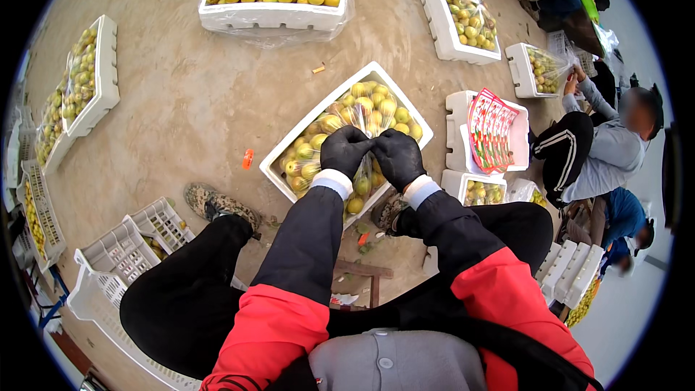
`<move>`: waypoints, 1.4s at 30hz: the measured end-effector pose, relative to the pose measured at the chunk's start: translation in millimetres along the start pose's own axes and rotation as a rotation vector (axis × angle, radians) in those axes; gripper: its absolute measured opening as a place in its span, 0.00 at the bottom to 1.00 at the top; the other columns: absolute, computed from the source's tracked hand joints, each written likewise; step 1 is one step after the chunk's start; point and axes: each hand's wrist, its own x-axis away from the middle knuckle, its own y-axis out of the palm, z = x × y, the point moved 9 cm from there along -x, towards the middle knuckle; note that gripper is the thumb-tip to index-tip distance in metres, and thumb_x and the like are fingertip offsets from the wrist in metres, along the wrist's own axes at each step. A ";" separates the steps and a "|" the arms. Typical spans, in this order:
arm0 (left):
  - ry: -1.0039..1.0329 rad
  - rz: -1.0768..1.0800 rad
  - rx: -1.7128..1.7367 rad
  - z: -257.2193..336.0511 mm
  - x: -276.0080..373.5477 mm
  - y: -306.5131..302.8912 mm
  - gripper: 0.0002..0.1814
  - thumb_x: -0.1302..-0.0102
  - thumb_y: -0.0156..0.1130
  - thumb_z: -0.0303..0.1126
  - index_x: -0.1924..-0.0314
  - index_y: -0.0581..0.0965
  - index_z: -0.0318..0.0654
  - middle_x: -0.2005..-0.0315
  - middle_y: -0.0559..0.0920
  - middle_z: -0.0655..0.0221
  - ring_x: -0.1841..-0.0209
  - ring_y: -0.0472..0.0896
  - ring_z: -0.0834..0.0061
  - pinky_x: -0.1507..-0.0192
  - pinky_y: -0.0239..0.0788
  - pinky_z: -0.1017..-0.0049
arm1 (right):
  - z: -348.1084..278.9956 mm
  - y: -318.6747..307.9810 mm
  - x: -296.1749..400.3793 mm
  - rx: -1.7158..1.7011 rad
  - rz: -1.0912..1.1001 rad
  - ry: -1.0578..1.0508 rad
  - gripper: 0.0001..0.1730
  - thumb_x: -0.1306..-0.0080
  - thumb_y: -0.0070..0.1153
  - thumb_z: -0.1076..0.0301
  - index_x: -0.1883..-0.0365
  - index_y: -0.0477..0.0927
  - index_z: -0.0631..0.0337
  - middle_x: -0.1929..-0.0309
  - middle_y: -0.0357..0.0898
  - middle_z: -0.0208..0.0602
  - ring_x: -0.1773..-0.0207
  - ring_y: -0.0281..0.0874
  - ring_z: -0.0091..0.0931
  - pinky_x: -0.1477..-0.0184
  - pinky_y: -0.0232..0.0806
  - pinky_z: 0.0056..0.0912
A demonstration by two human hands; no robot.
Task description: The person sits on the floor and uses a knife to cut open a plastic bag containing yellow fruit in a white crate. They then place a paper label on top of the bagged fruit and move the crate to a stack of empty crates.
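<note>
Between my feet a white foam box [317,109] stands on the floor, turned at an angle. Yellow-green fruit [307,152] fills it, under a clear plastic bag [355,111] drawn together over the middle. My left hand [345,149], in a black glove, pinches the gathered plastic with bent fingers. My right hand [399,157], gloved alike, meets it there, thumbs and fingertips almost touching. Both hands hide the bag's gathered neck, so I cannot tell whether it is knotted.
Ahead is an uncovered box of fruit [274,13]. To the right stand a bagged box [431,11] and a foam box [456,146] holding printed red sheets [491,133]. Beyond, a seated person [602,141] grips another bag. White plastic crates [117,255] are at my left.
</note>
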 end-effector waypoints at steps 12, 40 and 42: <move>0.054 -0.166 -0.109 -0.6 -3.0 18.5 0.15 0.50 0.68 0.24 0.65 0.72 0.37 0.73 0.79 0.68 0.69 0.77 0.80 0.63 0.73 0.77 | 4.7 4.0 -20.6 0.176 -0.410 0.265 0.19 0.40 0.49 0.48 0.65 0.82 0.53 0.69 0.81 0.40 0.64 0.80 0.38 0.62 0.69 0.41; 0.161 -0.081 -1.141 47.5 24.4 16.3 0.13 0.48 0.61 0.38 0.64 0.75 0.41 0.78 0.82 0.61 0.70 0.82 0.59 0.66 0.72 0.61 | 12.7 171.2 79.2 -2.768 -0.116 0.782 0.19 0.27 0.34 0.54 0.49 0.70 0.56 0.50 0.72 0.36 0.47 0.67 0.34 0.41 0.57 0.39; 0.015 -0.071 -1.174 34.3 21.2 6.0 0.20 0.49 0.63 0.40 0.58 0.73 0.40 0.73 0.83 0.59 0.66 0.82 0.57 0.62 0.72 0.62 | 1.5 173.2 75.1 -2.578 -0.069 0.898 0.21 0.27 0.34 0.54 0.45 0.70 0.56 0.45 0.72 0.38 0.42 0.67 0.35 0.36 0.56 0.42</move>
